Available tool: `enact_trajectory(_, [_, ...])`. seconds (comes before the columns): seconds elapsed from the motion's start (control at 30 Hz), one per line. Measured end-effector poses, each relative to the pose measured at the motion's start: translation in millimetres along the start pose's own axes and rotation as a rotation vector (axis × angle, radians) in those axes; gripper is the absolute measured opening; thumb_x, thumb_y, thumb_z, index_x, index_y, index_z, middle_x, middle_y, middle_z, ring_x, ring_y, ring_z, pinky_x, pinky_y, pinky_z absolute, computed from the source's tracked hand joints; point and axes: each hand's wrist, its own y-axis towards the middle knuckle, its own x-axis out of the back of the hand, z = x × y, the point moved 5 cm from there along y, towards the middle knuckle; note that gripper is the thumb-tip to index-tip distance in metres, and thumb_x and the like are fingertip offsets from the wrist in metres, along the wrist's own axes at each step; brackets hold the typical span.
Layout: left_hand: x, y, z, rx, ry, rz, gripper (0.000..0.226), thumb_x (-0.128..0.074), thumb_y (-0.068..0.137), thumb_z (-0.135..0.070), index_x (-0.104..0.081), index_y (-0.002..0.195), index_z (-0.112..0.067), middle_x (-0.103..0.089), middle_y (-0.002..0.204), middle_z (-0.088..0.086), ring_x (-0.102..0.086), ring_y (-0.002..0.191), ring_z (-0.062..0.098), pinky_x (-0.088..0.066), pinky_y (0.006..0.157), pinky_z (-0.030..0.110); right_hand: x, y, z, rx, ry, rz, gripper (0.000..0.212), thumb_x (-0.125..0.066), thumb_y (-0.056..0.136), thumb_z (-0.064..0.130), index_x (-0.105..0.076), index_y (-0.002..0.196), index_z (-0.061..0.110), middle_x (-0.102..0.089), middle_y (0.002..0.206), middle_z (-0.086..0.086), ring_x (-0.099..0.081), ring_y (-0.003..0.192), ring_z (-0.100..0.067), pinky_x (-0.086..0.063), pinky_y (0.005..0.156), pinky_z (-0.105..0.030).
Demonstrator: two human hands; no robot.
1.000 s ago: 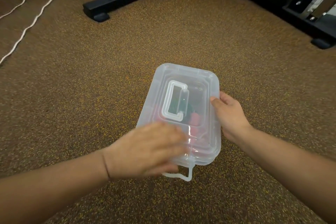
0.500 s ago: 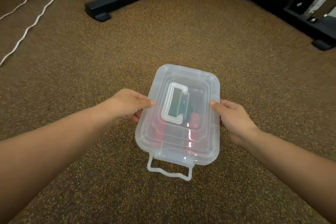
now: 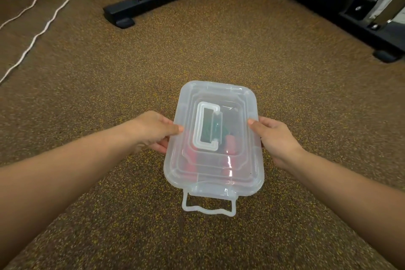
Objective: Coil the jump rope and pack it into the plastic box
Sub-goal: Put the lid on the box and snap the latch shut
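Floor [image 3: 219,50]: brown speckled carpet-like covering, running from under the hands to the far end of the room.

Machine frames: one black base [image 3: 140,6] with metal uprights, well beyond the left hand; a second black frame [image 3: 350,6] well beyond the right hand.

White cable [image 3: 43,26]: two wavy strands lying on the floor, far off to the left of the left hand.

Plastic box [image 3: 215,171]: clear, rectangular, rounded corners, lid on; sits between the two hands. A white folding handle [image 3: 207,129] lies flat on the lid. A clip loop [image 3: 208,208] hangs open from the near end, nearer the body than both hands.

Contents: jump rope [image 3: 230,144], seen dimly through the lid as red parts and a dark green part; its coiling cannot be made out.

Left hand [image 3: 153,131]: grips the box's left edge, thumb on the lid, fingers curled underneath.

Right hand [image 3: 274,136]: grips the right edge likewise, thumb on the lid rim.
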Motion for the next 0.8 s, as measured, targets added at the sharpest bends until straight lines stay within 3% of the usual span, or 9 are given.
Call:
enact_trajectory(0.1, [-2,-3,-2,-0.102,0.194,-0.142,0.054,-0.058,0.091,-0.025,-0.037,0.139,-0.01,-0.058,0.118,0.012,-0.063,0.1,0.026,-0.053,0.087,0.042,2,0,-1,0.11,-0.22,-0.041,0.041,-0.056,0.091,0.039,-0.056,0.128,0.02,-0.064,0.12,-0.007,-0.066,0.102,-0.023,-0.055,0.09,-0.042])
enact_trajectory(0.17, [-10,-23,-11,-0.4,0.535,-0.255,0.059,-0.046,0.094,-0.036,-0.023,0.146,-0.021,-0.033,0.146,0.004,-0.04,0.13,0.021,-0.032,0.11,0.039,2,-13,8,0.316,-0.528,-0.072,0.068,-0.053,0.086,0.055,-0.033,0.144,0.026,-0.037,0.145,-0.003,-0.043,0.13,-0.016,-0.035,0.11,-0.041])
enact_trajectory(0.2, [-21,-38,-14,-0.603,0.703,-0.255,0.062,-0.041,0.094,-0.044,-0.017,0.148,-0.024,-0.021,0.153,0.0,-0.026,0.139,0.018,-0.017,0.115,0.035,-2,-28,15,0.495,-0.68,-0.051,0.073,-0.049,0.087,0.06,-0.026,0.147,0.025,-0.028,0.149,0.002,-0.03,0.137,-0.012,-0.025,0.113,-0.037])
enact_trajectory(0.27, [-51,-64,-9,-0.902,1.072,-0.13,0.084,-0.029,0.086,-0.07,-0.003,0.15,-0.022,-0.001,0.16,0.0,0.002,0.146,0.019,0.008,0.115,0.037,-20,-65,20,0.847,-0.989,0.117,0.082,-0.038,0.084,0.071,-0.027,0.146,0.019,-0.027,0.151,0.002,-0.023,0.141,-0.014,-0.019,0.115,-0.039])
enact_trajectory(0.37, [-82,-71,18,-0.938,1.44,0.076,0.118,-0.024,0.068,-0.089,0.025,0.144,-0.014,0.034,0.151,0.008,0.039,0.136,0.019,0.026,0.111,0.044,-42,-102,-12,1.031,-1.343,0.365,0.107,-0.038,0.071,0.085,-0.027,0.148,0.011,-0.024,0.157,-0.007,-0.018,0.146,-0.023,-0.011,0.118,-0.045])
enact_trajectory(0.47, [-88,-65,30,-0.921,1.502,0.059,0.126,-0.039,0.069,-0.084,0.038,0.135,-0.008,0.045,0.142,0.012,0.048,0.129,0.023,0.029,0.107,0.048,-44,-105,-35,1.035,-1.466,0.361,0.117,-0.046,0.067,0.085,-0.02,0.149,0.006,-0.018,0.158,-0.013,-0.015,0.147,-0.027,-0.009,0.118,-0.046])
enact_trajectory(0.63, [-88,-65,31,-0.963,1.469,-0.047,0.103,-0.043,0.082,-0.062,0.028,0.137,-0.011,0.02,0.152,0.016,0.026,0.138,0.033,0.017,0.109,0.055,-47,-105,-35,1.052,-1.433,0.338,0.1,-0.062,0.073,0.058,-0.024,0.149,0.005,-0.027,0.155,-0.014,-0.023,0.144,-0.028,-0.02,0.114,-0.047])
enact_trajectory(0.73, [-82,-65,24,-0.955,1.37,0.033,0.09,-0.038,0.088,-0.054,0.026,0.14,-0.019,0.022,0.155,0.007,0.027,0.14,0.022,0.022,0.109,0.045,-42,-104,-26,1.021,-1.377,0.365,0.088,-0.056,0.082,0.056,-0.025,0.148,0.007,-0.03,0.155,-0.011,-0.026,0.143,-0.023,-0.019,0.116,-0.04])
enact_trajectory(0.8, [-76,-62,22,-0.915,1.326,0.139,0.089,-0.034,0.09,-0.057,0.03,0.14,-0.023,0.033,0.151,-0.001,0.034,0.137,0.011,0.026,0.109,0.035,-35,-98,-21,0.955,-1.412,0.354,0.094,-0.05,0.081,0.067,-0.023,0.149,0.008,-0.029,0.155,-0.008,-0.024,0.142,-0.018,-0.014,0.119,-0.034])
